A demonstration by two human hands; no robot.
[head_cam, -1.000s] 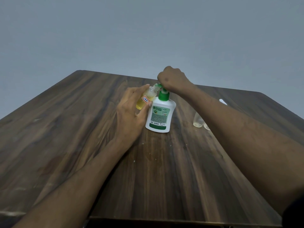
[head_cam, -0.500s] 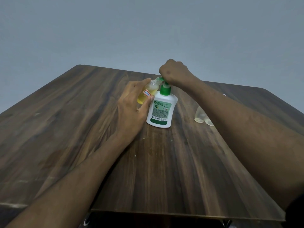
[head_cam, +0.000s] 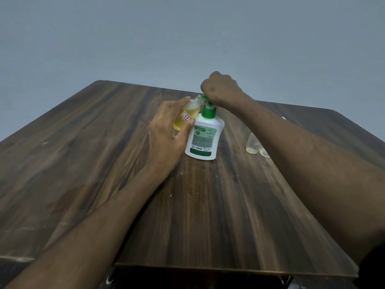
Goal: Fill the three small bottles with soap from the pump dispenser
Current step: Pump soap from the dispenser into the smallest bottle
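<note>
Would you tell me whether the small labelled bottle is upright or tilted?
Tilted: the left hand holds the small bottle with its neck leaning toward the dispenser's spout.

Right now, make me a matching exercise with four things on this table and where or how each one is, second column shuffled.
1. pump dispenser
2. small bottle with yellow soap
3. two clear bottles
4. right hand

A. tilted, held in the left hand
B. on the green pump head
C. standing mid-table, white body
D. standing on the table, partly hidden by the right forearm

Pairs: 1-C, 2-A, 3-D, 4-B
</note>
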